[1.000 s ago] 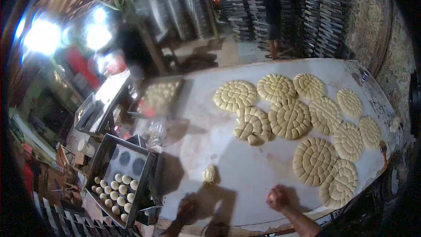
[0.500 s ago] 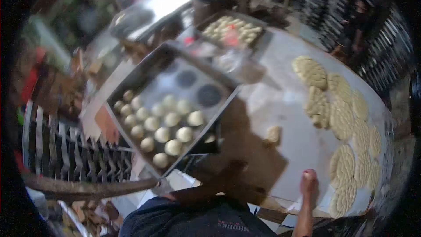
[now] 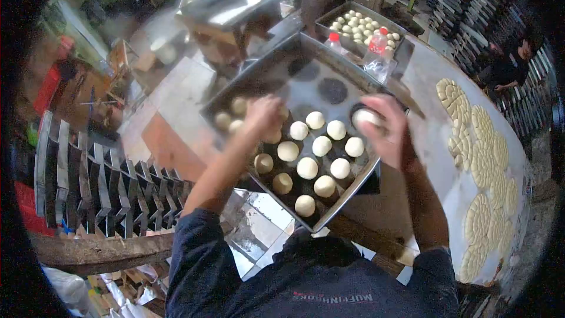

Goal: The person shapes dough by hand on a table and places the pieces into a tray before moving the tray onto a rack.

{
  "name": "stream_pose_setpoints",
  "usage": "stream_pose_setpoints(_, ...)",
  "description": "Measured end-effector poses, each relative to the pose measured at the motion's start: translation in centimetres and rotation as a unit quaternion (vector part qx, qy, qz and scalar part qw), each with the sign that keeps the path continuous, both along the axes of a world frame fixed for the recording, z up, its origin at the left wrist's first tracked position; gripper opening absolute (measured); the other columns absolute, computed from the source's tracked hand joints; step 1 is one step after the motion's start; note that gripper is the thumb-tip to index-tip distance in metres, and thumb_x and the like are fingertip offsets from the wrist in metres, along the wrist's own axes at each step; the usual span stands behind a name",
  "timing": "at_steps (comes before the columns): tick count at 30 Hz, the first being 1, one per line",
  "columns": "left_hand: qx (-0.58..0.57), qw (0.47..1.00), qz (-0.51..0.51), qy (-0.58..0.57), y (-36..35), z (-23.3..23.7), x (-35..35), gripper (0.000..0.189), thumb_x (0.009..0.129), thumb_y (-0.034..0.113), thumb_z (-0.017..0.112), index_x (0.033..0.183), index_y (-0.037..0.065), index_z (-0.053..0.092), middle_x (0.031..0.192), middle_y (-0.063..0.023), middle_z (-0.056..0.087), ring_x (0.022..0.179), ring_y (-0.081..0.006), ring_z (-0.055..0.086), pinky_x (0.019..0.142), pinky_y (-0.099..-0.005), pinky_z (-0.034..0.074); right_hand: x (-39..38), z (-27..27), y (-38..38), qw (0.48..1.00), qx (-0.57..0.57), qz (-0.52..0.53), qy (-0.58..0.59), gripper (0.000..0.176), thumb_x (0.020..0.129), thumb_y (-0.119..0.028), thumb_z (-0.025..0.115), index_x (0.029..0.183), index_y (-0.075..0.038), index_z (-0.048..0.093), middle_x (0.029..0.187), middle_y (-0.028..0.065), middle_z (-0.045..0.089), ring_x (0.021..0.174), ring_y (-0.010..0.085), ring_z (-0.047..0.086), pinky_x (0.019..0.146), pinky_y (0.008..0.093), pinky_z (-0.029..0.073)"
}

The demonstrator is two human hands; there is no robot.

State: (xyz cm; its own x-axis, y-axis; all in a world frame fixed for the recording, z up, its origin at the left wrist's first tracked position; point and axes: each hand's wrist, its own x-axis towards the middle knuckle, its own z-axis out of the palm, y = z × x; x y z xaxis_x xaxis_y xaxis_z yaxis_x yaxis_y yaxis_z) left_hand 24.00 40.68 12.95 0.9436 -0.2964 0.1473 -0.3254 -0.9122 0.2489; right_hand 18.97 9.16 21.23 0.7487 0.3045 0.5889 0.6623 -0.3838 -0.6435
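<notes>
A large dark metal tray (image 3: pixel 353 197) holds rows of pale round dough balls (image 3: pixel 306 168). My left hand (image 3: pixel 265 112) is over the tray's left part, among the balls; its fingers look curled, but blur and the back of the hand hide what is under them. At the tray's right rim, my right hand (image 3: pixel 391 123) has its fingers around a dough ball (image 3: pixel 367 119). Dark round marks (image 3: pixel 332 90) show on the bare far part of the tray.
Flattened, scored dough pieces (image 3: pixel 485 141) cover the table's right side. Behind the tray stand two red-capped bottles (image 3: pixel 379 59) and another tray (image 3: pixel 323 22) of dough balls. Stacked metal trays (image 3: pixel 106 188) are at left, more at upper right near a person (image 3: pixel 506 68). Another person (image 3: pixel 326 6) stands beyond.
My right hand has come from the table's front edge up to the tray's right rim. My left hand now reaches over the tray. The view has shifted, bringing the tray nearer the middle.
</notes>
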Motion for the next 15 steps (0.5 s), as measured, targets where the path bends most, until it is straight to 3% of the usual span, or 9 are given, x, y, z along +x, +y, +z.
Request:
stream_pose_setpoints(1,0.007,1.000,0.016,0.003,-0.1,-0.5,-0.1,0.050,0.072,0.024,0.074,0.119,0.014,0.062,0.111,-0.0125,0.060,0.110,-0.0329,0.057,0.087,-0.0495,0.043,1.5,0.9,3.4,0.999,-0.019,0.017,-0.028,0.029,0.078,-0.010,0.070,0.104,-0.004,0.062,0.105,0.0149,0.063,0.098,0.0312,0.064,0.086,0.0380,0.051)
stream_pose_setpoints(4,0.029,0.998,0.034,0.032,-0.7,-0.1,-0.8,0.048,0.074,0.025,0.073,0.119,0.015,0.062,0.112,-0.0097,0.060,0.111,-0.0316,0.056,0.087,-0.0488,0.042,6.6,-2.9,9.1,0.990,-0.082,0.066,-0.096,0.025,0.080,-0.014,0.069,0.101,-0.004,0.062,0.105,0.0138,0.064,0.101,0.0320,0.062,0.091,0.0437,0.049)
stream_pose_setpoints(6,0.040,0.998,0.017,0.043,-0.6,0.6,-1.3,0.046,0.077,0.025,0.071,0.121,0.015,0.062,0.116,-0.0092,0.059,0.113,-0.0313,0.056,0.090,-0.0481,0.042,6.7,-3.5,9.5,0.938,-0.336,0.083,-0.035,0.028,0.081,-0.018,0.069,0.105,-0.002,0.064,0.106,0.0156,0.064,0.109,0.0317,0.059,0.102,0.0473,0.041)
stream_pose_setpoints(7,0.036,0.999,-0.004,0.035,-0.3,0.5,-1.2,0.045,0.079,0.028,0.071,0.120,0.012,0.062,0.120,-0.0102,0.059,0.115,-0.0312,0.055,0.093,-0.0480,0.042,6.1,-3.7,8.4,0.941,-0.330,0.071,-0.022,0.028,0.081,-0.018,0.069,0.105,-0.002,0.064,0.106,0.0156,0.064,0.109,0.0317,0.059,0.102,0.0473,0.041)
stream_pose_setpoints(9,0.022,0.991,-0.067,0.114,0.1,1.7,-0.5,0.058,0.080,0.032,0.071,0.131,0.011,0.054,0.127,-0.0136,0.055,0.117,-0.0328,0.054,0.095,-0.0495,0.041,3.3,-2.8,4.5,0.980,-0.183,0.033,-0.068,0.024,0.081,-0.016,0.069,0.100,-0.002,0.064,0.105,0.0149,0.064,0.108,0.0318,0.059,0.101,0.0472,0.041)
stream_pose_setpoints(10,0.098,0.987,-0.013,0.131,-0.9,2.8,-0.6,0.066,0.079,0.034,0.071,0.136,0.010,0.047,0.130,-0.0154,0.052,0.117,-0.0341,0.053,0.096,-0.0497,0.041,1.7,-2.6,1.5,0.987,-0.142,0.014,-0.069,0.022,0.080,-0.014,0.068,0.097,-0.001,0.064,0.105,0.0152,0.064,0.108,0.0318,0.058,0.099,0.0455,0.043)
stream_pose_setpoints(11,0.172,0.975,0.037,0.139,-2.9,5.3,-1.4,0.074,0.079,0.036,0.071,0.141,0.010,0.040,0.132,-0.0171,0.050,0.118,-0.0354,0.052,0.096,-0.0499,0.041,0.2,-2.9,-1.9,0.985,-0.100,-0.044,-0.132,0.016,0.079,-0.012,0.068,0.089,-0.001,0.061,0.094,0.0132,0.064,0.095,0.0295,0.061,0.087,0.0426,0.049)
stream_pose_setpoints(13,0.166,0.986,0.004,0.002,-7.5,8.3,-1.9,0.085,0.078,0.038,0.072,0.147,0.011,0.029,0.136,-0.0194,0.046,0.120,-0.0367,0.051,0.096,-0.0485,0.042,-4.0,-4.5,-10.3,0.981,-0.087,-0.162,-0.067,0.014,0.078,-0.010,0.067,0.080,-0.001,0.057,0.078,0.0108,0.059,0.076,0.0253,0.059,0.069,0.0376,0.049)
stream_pose_setpoints(15,0.162,0.976,-0.128,-0.068,-14.0,12.0,-1.3,0.080,0.077,0.033,0.074,0.143,0.009,0.036,0.134,-0.0185,0.048,0.119,-0.0382,0.051,0.098,-0.0474,0.042,-7.9,-9.4,-18.7,0.943,-0.037,-0.323,0.064,0.016,0.078,-0.009,0.065,0.073,-0.003,0.052,0.068,0.0083,0.053,0.062,0.0212,0.054,0.058,0.0350,0.044)
